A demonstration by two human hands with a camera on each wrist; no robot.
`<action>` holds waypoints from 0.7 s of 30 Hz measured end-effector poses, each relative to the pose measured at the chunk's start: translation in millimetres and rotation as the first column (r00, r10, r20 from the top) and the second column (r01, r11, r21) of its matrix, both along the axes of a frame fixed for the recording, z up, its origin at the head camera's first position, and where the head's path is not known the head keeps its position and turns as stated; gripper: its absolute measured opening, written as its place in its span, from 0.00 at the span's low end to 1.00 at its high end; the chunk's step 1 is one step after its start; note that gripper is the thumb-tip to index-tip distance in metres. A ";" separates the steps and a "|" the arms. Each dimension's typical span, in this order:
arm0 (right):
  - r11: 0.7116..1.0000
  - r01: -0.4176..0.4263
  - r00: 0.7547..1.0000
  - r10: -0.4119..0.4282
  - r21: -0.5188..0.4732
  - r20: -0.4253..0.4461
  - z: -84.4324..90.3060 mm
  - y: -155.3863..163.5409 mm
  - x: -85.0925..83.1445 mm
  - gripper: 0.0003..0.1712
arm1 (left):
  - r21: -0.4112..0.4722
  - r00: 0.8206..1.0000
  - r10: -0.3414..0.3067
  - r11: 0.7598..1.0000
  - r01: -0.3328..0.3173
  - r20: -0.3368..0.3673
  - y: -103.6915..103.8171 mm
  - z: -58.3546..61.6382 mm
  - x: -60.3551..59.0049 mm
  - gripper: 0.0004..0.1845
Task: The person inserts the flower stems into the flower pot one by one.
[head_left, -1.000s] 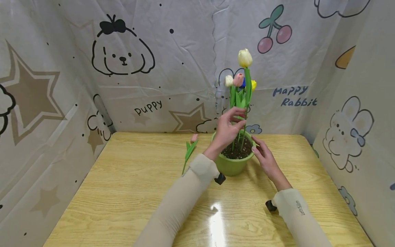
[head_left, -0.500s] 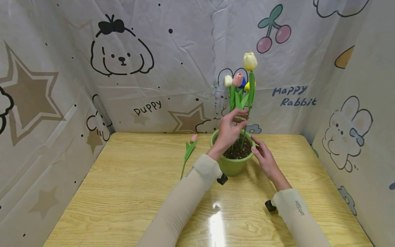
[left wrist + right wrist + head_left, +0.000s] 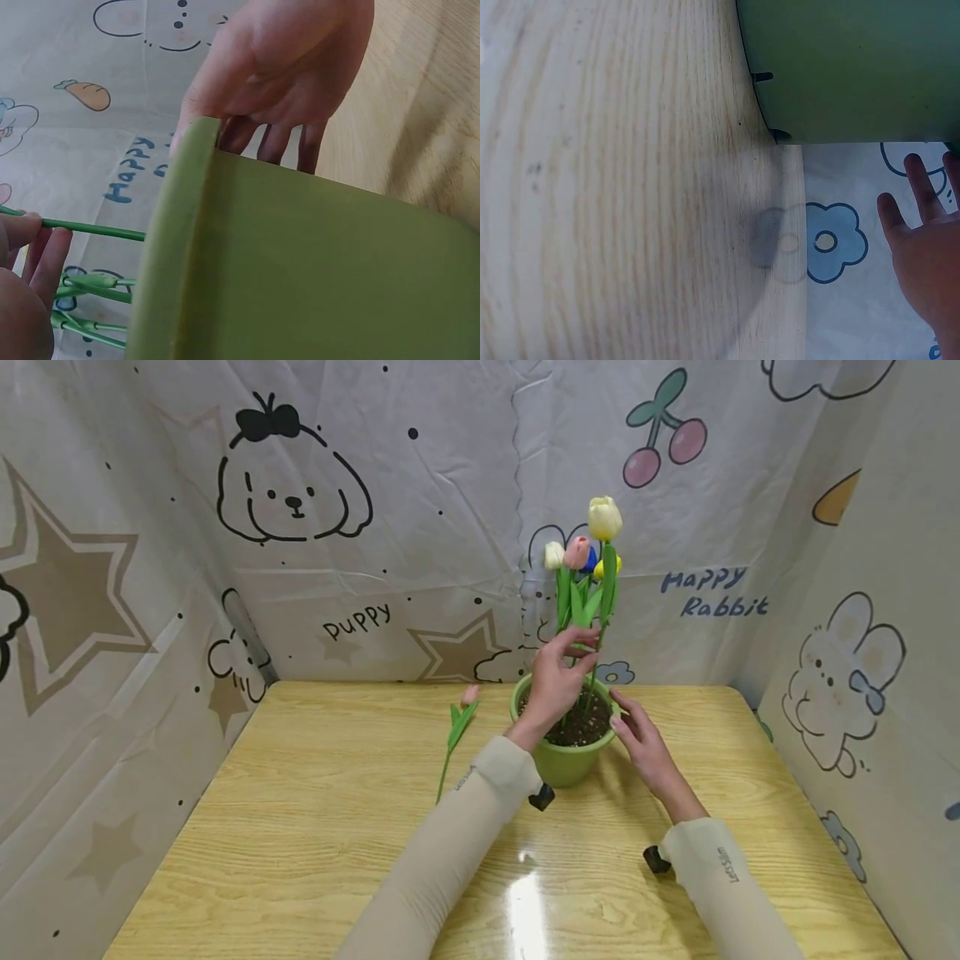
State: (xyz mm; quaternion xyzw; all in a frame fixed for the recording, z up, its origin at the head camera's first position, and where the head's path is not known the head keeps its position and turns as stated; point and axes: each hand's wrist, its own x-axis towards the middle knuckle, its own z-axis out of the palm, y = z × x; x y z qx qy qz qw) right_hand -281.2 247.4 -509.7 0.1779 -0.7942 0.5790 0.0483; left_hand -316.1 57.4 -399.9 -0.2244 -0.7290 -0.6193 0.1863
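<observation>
Tulip stem [image 3: 596, 664] w/ the pale yellow bloom stands in the green pot [image 3: 564, 762] at the back of the surface [image 3: 300, 827]. I've got my left hand [image 3: 557, 675] pinching it, fingers [image 3: 46, 259] curled round the stem. Right hand [image 3: 643, 745] rests on the pot rim, fingers straight, gripping nothing. Spare pink tulip [image 3: 459, 727] lies flat just left of the pot.

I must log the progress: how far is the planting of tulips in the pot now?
Done: several tulips stand in the green pot. In hand: the left hand pinches the cream tulip's stem; the right hand rests at the rim. Left: one pink tulip lies on the table.
</observation>
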 end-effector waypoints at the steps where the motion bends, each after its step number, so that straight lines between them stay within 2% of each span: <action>1: 1.000 0.000 1.000 0.000 0.001 0.004 0.2 0.1 0.2 0.31 | -0.013 1.000 0.006 1.000 -0.006 -0.001 0.3 -0.4 0.0 0.14; 21: 1.000 0.007 1.000 -0.007 0.004 0.012 0.4 0.5 -0.3 0.31 | -0.182 0.996 0.066 0.980 -0.075 -0.057 7.4 -10.2 -0.4 0.16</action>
